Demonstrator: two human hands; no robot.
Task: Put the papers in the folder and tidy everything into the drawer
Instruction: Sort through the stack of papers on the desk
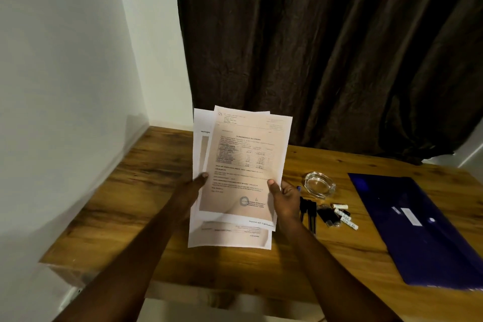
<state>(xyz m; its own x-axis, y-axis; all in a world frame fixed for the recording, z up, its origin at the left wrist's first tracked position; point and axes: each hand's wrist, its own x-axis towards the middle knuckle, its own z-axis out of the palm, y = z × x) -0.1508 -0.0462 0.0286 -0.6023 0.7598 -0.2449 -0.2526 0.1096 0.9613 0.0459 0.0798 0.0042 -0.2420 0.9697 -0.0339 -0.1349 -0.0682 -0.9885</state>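
Now both hands, left hand (198,181) and right hand (285,197), grip the papers (240,165) by their side edges above the table (146,178). Right of them lies the blue folder (423,230), with what look like pens (309,213) between.

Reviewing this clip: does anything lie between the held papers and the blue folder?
Yes. On the desk between the papers and the folder lie a glass ashtray, pens and small clutter. All sit low, so the lifted sheets likely pass above them.

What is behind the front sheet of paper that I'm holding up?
More sheets, unevenly stacked: their edges show past the front sheet at its left, upper right and bottom. Their count and most of their print are covered.
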